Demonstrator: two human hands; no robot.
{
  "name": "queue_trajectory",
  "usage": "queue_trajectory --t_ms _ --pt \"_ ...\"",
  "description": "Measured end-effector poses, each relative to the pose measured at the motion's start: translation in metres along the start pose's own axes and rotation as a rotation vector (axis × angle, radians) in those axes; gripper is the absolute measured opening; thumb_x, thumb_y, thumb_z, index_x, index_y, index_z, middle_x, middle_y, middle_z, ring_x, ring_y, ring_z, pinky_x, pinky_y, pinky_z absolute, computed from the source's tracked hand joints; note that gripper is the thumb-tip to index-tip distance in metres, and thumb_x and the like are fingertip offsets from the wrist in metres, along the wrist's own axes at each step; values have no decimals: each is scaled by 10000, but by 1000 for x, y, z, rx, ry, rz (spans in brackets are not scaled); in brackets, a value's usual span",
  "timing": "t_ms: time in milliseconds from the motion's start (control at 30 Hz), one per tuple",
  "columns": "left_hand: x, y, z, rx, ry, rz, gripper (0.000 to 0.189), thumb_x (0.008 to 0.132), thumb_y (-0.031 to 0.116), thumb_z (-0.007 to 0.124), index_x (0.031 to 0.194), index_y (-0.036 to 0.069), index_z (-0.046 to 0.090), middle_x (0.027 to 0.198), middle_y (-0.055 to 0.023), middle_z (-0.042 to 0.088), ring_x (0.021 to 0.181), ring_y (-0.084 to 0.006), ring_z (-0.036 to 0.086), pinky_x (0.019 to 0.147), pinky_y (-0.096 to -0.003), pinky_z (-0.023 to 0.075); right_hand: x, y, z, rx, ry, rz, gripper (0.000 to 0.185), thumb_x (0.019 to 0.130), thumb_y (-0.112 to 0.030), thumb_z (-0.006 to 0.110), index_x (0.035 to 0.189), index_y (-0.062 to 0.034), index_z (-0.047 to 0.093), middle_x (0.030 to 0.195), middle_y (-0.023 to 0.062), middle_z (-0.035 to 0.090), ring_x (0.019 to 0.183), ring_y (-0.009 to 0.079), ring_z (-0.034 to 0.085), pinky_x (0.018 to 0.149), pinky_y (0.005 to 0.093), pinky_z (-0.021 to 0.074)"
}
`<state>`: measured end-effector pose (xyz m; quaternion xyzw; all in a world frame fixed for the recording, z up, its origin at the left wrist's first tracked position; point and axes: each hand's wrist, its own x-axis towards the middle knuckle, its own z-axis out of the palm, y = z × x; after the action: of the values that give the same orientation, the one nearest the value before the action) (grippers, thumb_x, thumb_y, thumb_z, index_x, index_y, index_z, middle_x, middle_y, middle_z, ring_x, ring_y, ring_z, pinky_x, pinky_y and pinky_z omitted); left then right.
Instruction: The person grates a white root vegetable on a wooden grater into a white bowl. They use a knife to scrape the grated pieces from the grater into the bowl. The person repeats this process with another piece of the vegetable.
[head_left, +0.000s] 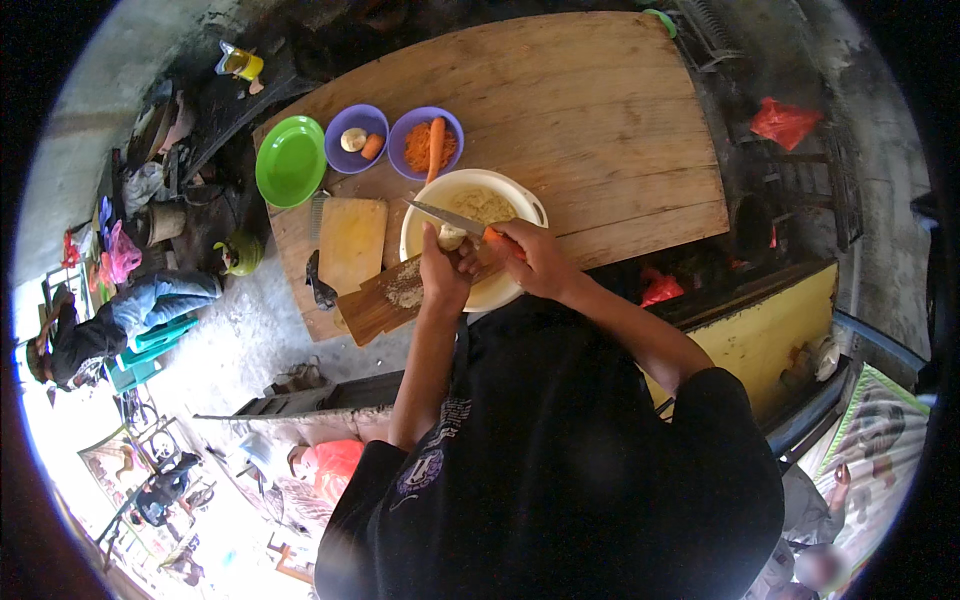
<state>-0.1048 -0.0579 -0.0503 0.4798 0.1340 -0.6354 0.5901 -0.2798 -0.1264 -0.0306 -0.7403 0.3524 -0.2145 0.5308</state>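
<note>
My left hand (444, 274) holds a pale peeled vegetable (451, 237), possibly a potato, over a cream plastic basin (533, 196). In my right hand (541, 259) is a knife (459, 217) with an orange handle, its blade lying against or just above the vegetable. Pale shredded or grated matter (482, 202) sits in the basin. Below my left hand a wooden board (375, 306) rests across the near side of the basin, with pale shreds on it.
Left of the basin are a yellowish cutting board (352, 244), a flat metal grater (318, 216) and a black plastic piece (317, 279). Behind them stand a green plate (291, 161), a purple bowl (337, 156) with vegetable pieces, and another purple bowl (397, 154) with shredded carrot and a whole carrot (436, 146).
</note>
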Motion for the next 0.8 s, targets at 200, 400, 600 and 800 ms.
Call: queue_trajectory --t_ms 200,400,600,800 --pt "-2 5 -4 79 -1 -8 658 1088 654 264 1025 87 592 675 -29 476 493 -148 354 494 -317 320 4 5 12 -37 31 -23 393 1057 -312 564 1227 30 656 1083 249 697 970 407 695 839 464 555" --pt "-4 14 2 41 -7 -89 681 1084 650 226 1043 77 592 658 -43 486 460 -153 315 469 -324 296 1 0 -5 -80 38 17 386 1055 -296 575 1251 29 641 1087 237 692 941 395 698 817 457 561" --pt "-1 12 5 -35 37 -121 607 1079 590 291 1061 80 620 716 -51 553 448 -153 320 422 -313 277 -14 3 -27 -172 7 -144 312 990 -190 672 1212 29 660 976 179 680 819 330 682 724 403 546" --pt "1 5 3 -50 0 -160 669 1072 629 259 1050 73 631 798 -56 608 458 -143 328 418 -289 282 -27 16 -37 -316 -3 -298 318 952 -181 718 1207 2 669 974 166 673 835 353 695 705 424 569"
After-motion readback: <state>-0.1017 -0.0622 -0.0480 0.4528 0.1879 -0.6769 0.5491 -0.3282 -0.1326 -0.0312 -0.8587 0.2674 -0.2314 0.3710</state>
